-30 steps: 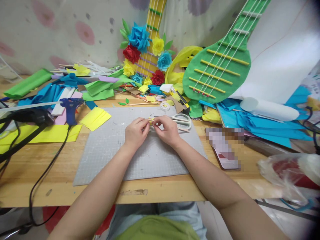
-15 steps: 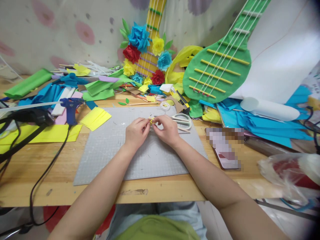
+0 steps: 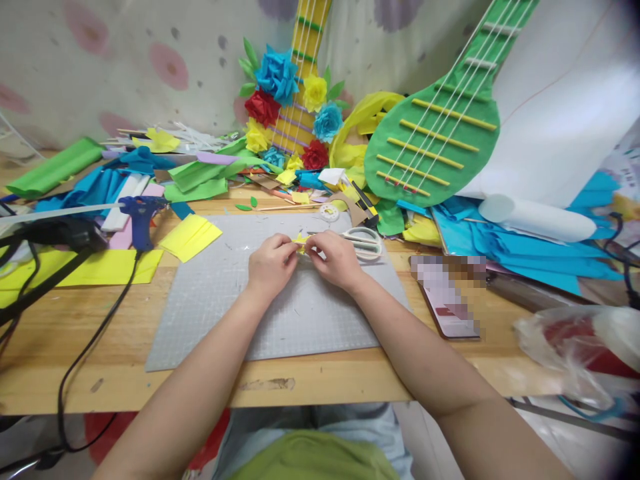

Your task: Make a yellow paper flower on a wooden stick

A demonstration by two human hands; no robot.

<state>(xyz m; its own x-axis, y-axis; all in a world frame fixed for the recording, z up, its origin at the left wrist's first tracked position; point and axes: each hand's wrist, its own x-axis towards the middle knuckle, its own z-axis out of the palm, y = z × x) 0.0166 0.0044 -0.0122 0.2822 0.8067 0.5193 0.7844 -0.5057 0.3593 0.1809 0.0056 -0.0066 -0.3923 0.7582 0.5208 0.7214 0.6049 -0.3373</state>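
Above the grey cutting mat, a small piece of yellow paper is pinched between my two hands. My left hand grips it from the left with thumb and forefinger. From the right, the fingertips of my right hand close on it. Much of the paper is hidden by my fingers, and its exact shape is hard to make out. White-handled scissors lie just beyond my right hand, their blades partly covered. A small white tape roll sits at the mat's far edge.
A blue glue gun with a black cord stands left, beside folded yellow paper. Behind are a flower-decorated yellow paper instrument and a green one. A phone lies right, near a plastic bag.
The yellow paper now shows more above my fingertips, with a spread, pointed edge. My hands have shifted only slightly, still pinching it.
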